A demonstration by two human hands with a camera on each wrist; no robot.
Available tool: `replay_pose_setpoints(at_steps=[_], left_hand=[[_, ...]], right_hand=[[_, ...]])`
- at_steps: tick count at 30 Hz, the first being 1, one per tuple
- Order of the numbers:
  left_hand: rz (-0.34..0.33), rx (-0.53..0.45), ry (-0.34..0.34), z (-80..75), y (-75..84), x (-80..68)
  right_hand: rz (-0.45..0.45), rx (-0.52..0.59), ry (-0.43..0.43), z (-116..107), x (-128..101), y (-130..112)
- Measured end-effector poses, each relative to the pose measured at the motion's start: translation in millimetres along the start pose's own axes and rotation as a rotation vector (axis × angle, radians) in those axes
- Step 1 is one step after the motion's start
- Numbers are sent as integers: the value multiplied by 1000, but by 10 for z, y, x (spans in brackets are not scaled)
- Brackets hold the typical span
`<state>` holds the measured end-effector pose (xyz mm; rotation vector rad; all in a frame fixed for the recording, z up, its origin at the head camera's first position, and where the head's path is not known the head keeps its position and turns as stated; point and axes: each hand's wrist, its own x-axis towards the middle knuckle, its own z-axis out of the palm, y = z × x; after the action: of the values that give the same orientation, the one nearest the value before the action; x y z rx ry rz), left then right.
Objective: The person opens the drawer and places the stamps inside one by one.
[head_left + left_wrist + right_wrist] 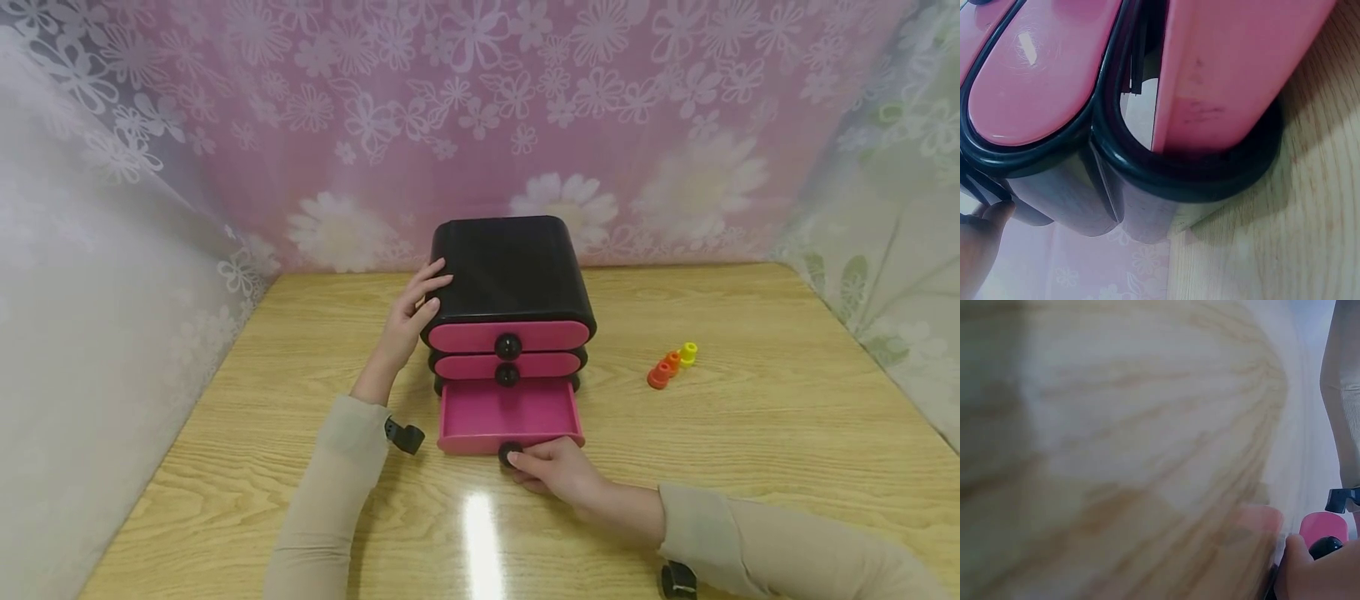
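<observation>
Head view: a black drawer cabinet with three pink drawers stands on the table, nearer the far edge than the near one. The top drawer and middle drawer are closed. The bottom drawer is pulled out toward you, and its pink floor shows nothing in it. Your right hand pinches the black knob on that drawer's front, thumb and fingers curled round it. Your left hand rests against the cabinet's left side with straight fingers, gripping nothing; the left wrist view shows a fingertip touching the black shell. Three small pegs, red, orange and yellow, stand in a close row toward the table's right edge, well apart from the cabinet. Bare wood lies between the open drawer and the near edge, and on both sides of the cabinet.
</observation>
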<state>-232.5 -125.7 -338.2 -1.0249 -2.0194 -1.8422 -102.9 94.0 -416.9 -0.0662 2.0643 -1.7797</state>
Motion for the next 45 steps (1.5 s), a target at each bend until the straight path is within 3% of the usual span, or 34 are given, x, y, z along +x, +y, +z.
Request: replay_pose_setpoints(at_steps=[11,24,33,36,39,45], left_hand=[[21,7,6,6,-24,-6],[28,8,8,13,-16,-9],[28,12,15,15,-29,-6],[22,12,17,21,-31,-8],[17,11,17,27,-33,-8],[31,17,21,28,-35,-10]], right_hand=[[-11,-18,-34,-26,-9,9],[40,-62,-74,-46,-16,2],[53,-83,-179,-161,-77,-21],[21,-103,-223,-231,-116,-37],[-52,-194,-235,-319,-161,-85],[-186,-399,-131,-510,-211,-255]])
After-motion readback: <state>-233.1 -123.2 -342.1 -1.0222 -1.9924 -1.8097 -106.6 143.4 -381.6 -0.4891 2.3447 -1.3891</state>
